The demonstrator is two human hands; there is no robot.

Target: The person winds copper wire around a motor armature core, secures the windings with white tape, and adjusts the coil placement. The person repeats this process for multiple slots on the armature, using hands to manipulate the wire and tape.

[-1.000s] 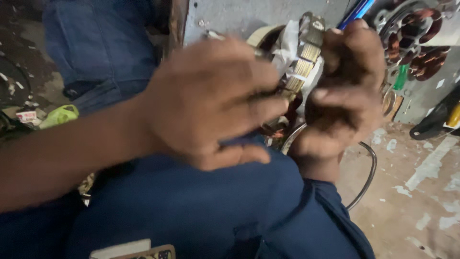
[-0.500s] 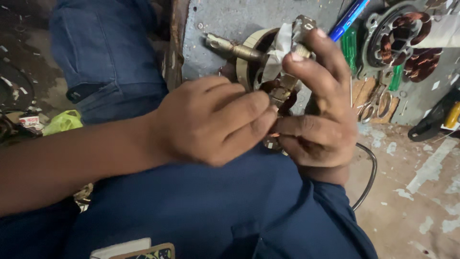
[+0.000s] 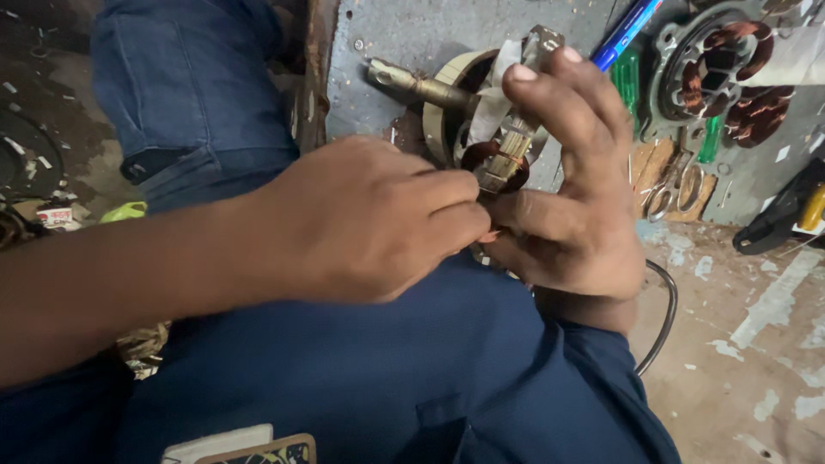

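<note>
While your right hand (image 3: 576,215) grips the motor armature (image 3: 494,129) above your lap, your left hand (image 3: 378,223) pinches its copper winding (image 3: 490,159); pull too hard and the thin wire could snap.

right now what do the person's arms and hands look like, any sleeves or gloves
Both hands are bare: no gloves, rings or watch show. The left hand leads back to a forearm with no sleeve in view. The right hand comes out of a dark blue sleeve that ends at the wrist. Fingernails are short.
</note>
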